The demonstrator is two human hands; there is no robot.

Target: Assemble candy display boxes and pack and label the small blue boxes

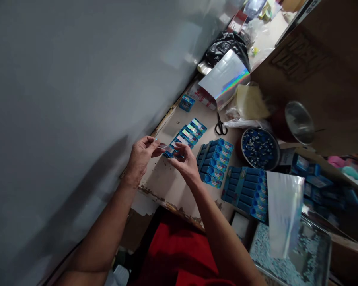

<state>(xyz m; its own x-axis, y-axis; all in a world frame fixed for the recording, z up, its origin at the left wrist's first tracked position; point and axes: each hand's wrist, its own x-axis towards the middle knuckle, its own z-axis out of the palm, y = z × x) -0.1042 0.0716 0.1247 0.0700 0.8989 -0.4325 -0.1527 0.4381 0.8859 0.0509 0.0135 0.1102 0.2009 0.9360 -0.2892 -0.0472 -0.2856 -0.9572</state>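
My left hand (141, 157) is closed, thumb and fingers pinching a small shiny strip (166, 147) above the table. My right hand (185, 161) is just right of it, its fingers curved and thumb apart; whether a fingertip touches the strip's end I cannot tell. Beneath and beyond both hands lies an overlapping row of blue cards (192, 133) with shiny patches on them. To the right of my right hand, blue packs with tube-like parts (216, 163) lie side by side, and a second group of blue packs (246, 190) sits nearer me.
Black scissors (220, 126) and a blue box (186, 103) lie farther back. A large shiny sheet (226, 77) leans behind them. On the right are a bowl of blue pieces (260, 149), another shiny sheet (283, 214) and a metal tray (326, 254). A wall (77, 79) borders the left.
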